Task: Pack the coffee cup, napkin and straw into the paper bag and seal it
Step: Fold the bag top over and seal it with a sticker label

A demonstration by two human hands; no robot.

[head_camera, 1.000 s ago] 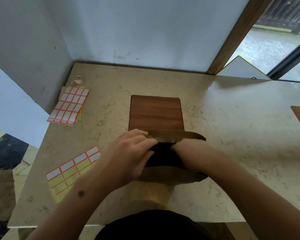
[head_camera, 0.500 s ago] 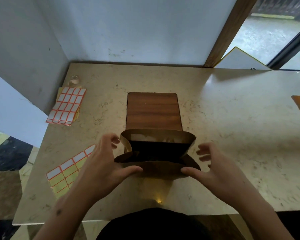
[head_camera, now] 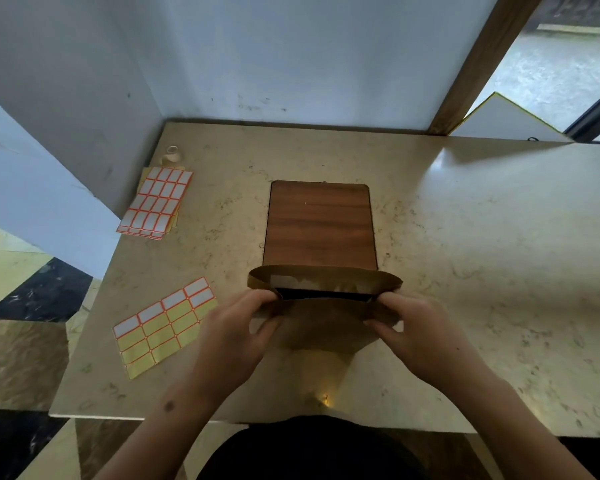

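A brown paper bag (head_camera: 323, 327) stands upright on the marble table (head_camera: 465, 271), near its front edge. Its mouth is pressed to a narrow dark slit, with the back flap standing up behind it. My left hand (head_camera: 236, 337) pinches the bag's top left corner. My right hand (head_camera: 416, 330) pinches the top right corner. The bag's inside is dark, so the coffee cup, napkin and straw are hidden.
A wooden board (head_camera: 319, 225) lies flat just behind the bag. A partly used sheet of label stickers (head_camera: 165, 327) lies left of my left hand. A fuller sticker stack (head_camera: 156, 202) and a small tape roll (head_camera: 172, 154) sit at the table's far left corner by the wall.
One second ago both hands were pressed together over the bag's top. They then drew apart, leaving the mouth open; now each hand grips a top corner and the mouth has narrowed.
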